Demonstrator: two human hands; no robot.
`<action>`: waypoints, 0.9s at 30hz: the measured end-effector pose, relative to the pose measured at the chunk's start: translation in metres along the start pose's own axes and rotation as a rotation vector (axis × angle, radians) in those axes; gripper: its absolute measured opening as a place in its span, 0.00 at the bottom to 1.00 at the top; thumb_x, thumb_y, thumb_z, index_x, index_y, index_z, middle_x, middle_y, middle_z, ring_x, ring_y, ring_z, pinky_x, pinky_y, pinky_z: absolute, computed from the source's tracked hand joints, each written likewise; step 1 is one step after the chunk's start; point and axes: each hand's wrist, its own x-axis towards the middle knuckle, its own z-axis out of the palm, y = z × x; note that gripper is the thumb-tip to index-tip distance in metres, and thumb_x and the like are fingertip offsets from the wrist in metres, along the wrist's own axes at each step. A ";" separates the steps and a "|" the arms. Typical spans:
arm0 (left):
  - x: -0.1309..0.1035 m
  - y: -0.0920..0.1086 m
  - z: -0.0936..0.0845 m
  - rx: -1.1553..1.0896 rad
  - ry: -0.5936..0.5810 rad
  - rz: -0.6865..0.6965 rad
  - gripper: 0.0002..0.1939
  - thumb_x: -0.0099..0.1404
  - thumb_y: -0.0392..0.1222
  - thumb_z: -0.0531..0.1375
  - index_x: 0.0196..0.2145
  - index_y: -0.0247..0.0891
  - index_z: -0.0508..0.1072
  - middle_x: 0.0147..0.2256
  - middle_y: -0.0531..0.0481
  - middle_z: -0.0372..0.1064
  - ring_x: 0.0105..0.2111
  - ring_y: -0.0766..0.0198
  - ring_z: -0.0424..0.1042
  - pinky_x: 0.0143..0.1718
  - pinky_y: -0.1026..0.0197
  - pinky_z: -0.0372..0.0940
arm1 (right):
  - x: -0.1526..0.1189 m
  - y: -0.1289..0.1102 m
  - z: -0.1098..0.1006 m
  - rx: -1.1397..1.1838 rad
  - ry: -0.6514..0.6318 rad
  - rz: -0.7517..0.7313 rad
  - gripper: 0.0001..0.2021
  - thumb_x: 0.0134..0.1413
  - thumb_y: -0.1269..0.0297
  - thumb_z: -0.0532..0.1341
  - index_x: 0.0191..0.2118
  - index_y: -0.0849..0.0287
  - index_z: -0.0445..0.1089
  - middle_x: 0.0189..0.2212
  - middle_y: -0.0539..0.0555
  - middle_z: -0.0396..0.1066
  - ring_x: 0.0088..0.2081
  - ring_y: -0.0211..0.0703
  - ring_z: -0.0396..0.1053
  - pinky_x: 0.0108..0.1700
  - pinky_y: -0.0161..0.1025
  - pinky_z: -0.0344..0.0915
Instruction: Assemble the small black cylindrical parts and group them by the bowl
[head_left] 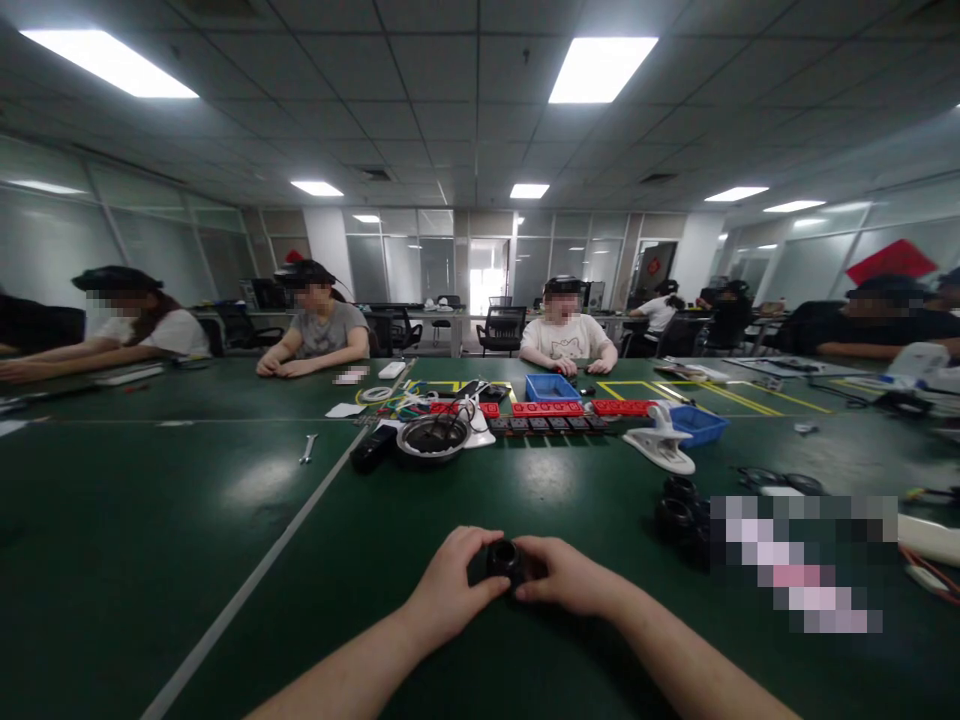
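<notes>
Between my two hands is a small black ring-shaped part [504,556], round with a hole in its top, just above or on the green table. My left hand [459,580] grips it from the left, thumb in front and fingers behind. From the other side my right hand [559,574] closes on the same part, its fingertips against the right edge. The underside of the part is hidden. To the right lie several similar black round parts [679,512] in a cluster, partly covered by a blurred patch.
A round metal-rimmed black pan-like piece [433,437] lies ahead among cables. Red strips [547,409], a blue tray [553,387] and another blue tray [697,424] stand farther back. A white clamp-like stand [664,445] is front right of them; a wrench [308,448] lies left. People sit opposite.
</notes>
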 end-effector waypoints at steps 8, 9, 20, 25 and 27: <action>0.000 0.000 0.012 0.036 0.091 -0.094 0.18 0.48 0.41 0.61 0.39 0.39 0.66 0.40 0.48 0.63 0.42 0.57 0.62 0.43 0.58 0.58 | 0.006 -0.010 0.013 -0.270 0.201 0.117 0.24 0.28 0.54 0.68 0.34 0.59 0.62 0.26 0.48 0.65 0.27 0.37 0.60 0.25 0.31 0.50; 0.000 -0.002 0.011 0.052 0.083 -0.087 0.22 0.48 0.41 0.62 0.42 0.39 0.64 0.43 0.47 0.62 0.44 0.56 0.61 0.44 0.57 0.57 | 0.003 -0.011 0.009 -0.233 0.154 0.086 0.27 0.27 0.53 0.68 0.38 0.58 0.62 0.27 0.48 0.65 0.28 0.38 0.61 0.25 0.31 0.51; 0.005 -0.006 0.003 0.349 -0.095 -0.125 0.21 0.46 0.50 0.63 0.37 0.40 0.67 0.37 0.49 0.64 0.40 0.55 0.62 0.40 0.58 0.56 | 0.002 -0.029 0.018 -0.324 0.445 0.003 0.30 0.41 0.52 0.61 0.51 0.58 0.57 0.40 0.56 0.63 0.41 0.47 0.61 0.41 0.40 0.57; 0.002 0.000 0.007 0.396 -0.063 -0.125 0.12 0.50 0.47 0.60 0.32 0.40 0.69 0.34 0.50 0.64 0.38 0.58 0.62 0.38 0.59 0.56 | 0.009 -0.034 0.023 -0.410 0.456 -0.051 0.17 0.43 0.56 0.60 0.40 0.57 0.65 0.35 0.54 0.67 0.39 0.47 0.62 0.41 0.40 0.56; 0.001 0.003 0.007 0.394 -0.060 -0.120 0.17 0.49 0.51 0.61 0.34 0.40 0.69 0.35 0.50 0.65 0.38 0.57 0.62 0.38 0.59 0.56 | 0.010 -0.026 0.015 -0.309 0.571 -0.069 0.15 0.48 0.54 0.56 0.39 0.58 0.65 0.35 0.54 0.68 0.39 0.47 0.62 0.42 0.40 0.56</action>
